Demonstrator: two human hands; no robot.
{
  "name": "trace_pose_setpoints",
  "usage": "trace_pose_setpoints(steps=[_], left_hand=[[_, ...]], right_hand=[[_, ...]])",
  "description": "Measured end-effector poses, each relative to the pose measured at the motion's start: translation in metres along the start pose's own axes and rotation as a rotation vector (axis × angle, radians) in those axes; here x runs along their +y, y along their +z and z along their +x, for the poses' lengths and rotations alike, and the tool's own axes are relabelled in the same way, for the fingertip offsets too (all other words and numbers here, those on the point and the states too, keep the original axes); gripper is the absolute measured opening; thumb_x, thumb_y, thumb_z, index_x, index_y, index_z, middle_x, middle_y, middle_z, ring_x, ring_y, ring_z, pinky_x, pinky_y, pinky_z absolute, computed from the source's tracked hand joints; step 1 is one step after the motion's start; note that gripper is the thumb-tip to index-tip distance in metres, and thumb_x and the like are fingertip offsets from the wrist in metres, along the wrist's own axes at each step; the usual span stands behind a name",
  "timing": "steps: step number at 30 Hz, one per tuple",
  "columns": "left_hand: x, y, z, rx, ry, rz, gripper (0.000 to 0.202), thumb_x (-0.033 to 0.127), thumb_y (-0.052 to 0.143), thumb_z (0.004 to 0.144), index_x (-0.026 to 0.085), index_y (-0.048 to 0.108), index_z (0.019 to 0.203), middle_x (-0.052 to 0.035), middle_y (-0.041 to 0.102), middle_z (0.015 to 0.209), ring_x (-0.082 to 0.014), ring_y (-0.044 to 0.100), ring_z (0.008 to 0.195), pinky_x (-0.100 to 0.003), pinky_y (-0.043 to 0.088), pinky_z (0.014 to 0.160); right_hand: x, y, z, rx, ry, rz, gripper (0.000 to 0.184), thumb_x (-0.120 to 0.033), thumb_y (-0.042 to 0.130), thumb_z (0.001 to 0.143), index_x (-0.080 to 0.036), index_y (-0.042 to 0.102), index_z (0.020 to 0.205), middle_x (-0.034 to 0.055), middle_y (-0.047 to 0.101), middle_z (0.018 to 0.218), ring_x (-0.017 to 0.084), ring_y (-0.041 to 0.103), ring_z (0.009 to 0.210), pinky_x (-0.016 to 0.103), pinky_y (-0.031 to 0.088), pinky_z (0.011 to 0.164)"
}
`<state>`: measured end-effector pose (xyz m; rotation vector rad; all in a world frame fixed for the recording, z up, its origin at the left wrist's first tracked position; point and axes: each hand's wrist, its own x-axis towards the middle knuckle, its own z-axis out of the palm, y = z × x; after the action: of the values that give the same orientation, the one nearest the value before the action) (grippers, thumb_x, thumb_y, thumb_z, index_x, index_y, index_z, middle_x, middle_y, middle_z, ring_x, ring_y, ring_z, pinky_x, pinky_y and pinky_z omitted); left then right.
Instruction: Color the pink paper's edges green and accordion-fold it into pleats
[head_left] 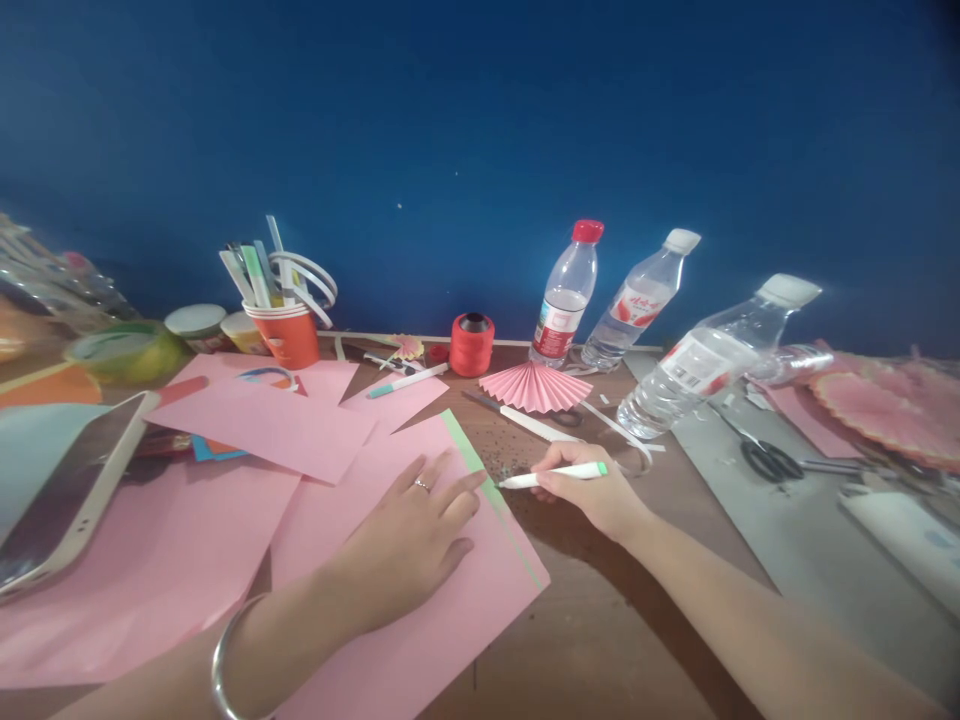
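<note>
My left hand (pixel 412 530) lies flat with fingers spread on a pink paper sheet (pixel 420 620), pressing it to the table; a ring is on one finger and a bangle on the wrist. A green stripe (pixel 487 490) runs along the sheet's right edge. My right hand (pixel 592 490) is closed round a white marker with a green end (pixel 555 476), whose tip touches the sheet's edge at the green stripe.
More pink sheets (pixel 262 420) lie at left with a phone (pixel 60 500). An orange cup of pens (pixel 289 330), a red thread spool (pixel 472 345), a folded pink fan (pixel 534 388), three water bottles (pixel 566 295) and scissors (pixel 772 462) stand around.
</note>
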<state>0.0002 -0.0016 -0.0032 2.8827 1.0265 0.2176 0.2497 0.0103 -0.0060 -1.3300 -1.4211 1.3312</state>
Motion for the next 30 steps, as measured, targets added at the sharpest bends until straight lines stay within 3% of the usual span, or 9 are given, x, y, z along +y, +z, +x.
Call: trace_pose_setpoints(steps=[11, 19, 30], left_hand=[[0.0014, -0.0028, 0.0017, -0.040, -0.015, -0.004, 0.021, 0.028, 0.042, 0.091, 0.023, 0.052, 0.109, 0.0025, 0.040, 0.143, -0.0324, 0.032, 0.131, -0.052, 0.024, 0.108], [0.0015, -0.0031, 0.0018, -0.051, -0.013, 0.002, 0.020, 0.027, 0.043, 0.091, 0.022, 0.052, 0.108, 0.0028, 0.038, 0.144, -0.0340, 0.031, 0.131, -0.053, 0.024, 0.107], [-0.0003, 0.0005, 0.0004, -0.011, -0.003, 0.033, 0.021, 0.031, 0.042, 0.092, 0.024, 0.053, 0.108, 0.0039, 0.039, 0.143, -0.0321, 0.031, 0.132, -0.051, 0.024, 0.108]], right_hand=[[-0.0046, -0.0010, -0.0015, 0.001, 0.052, 0.041, 0.013, -0.023, 0.063, 0.061, -0.019, 0.055, 0.052, -0.0006, 0.061, 0.048, 0.015, 0.058, 0.047, 0.026, 0.046, 0.048], [-0.0034, 0.0000, -0.0012, 0.013, 0.030, 0.027, 0.011, -0.026, 0.065, 0.066, -0.018, 0.059, 0.061, 0.0007, 0.066, 0.055, 0.016, 0.061, 0.052, 0.028, 0.048, 0.053], [-0.0033, -0.0010, -0.0022, 0.008, 0.056, 0.048, 0.011, -0.025, 0.063, 0.064, -0.018, 0.057, 0.059, -0.0005, 0.063, 0.052, 0.014, 0.059, 0.050, 0.025, 0.045, 0.050]])
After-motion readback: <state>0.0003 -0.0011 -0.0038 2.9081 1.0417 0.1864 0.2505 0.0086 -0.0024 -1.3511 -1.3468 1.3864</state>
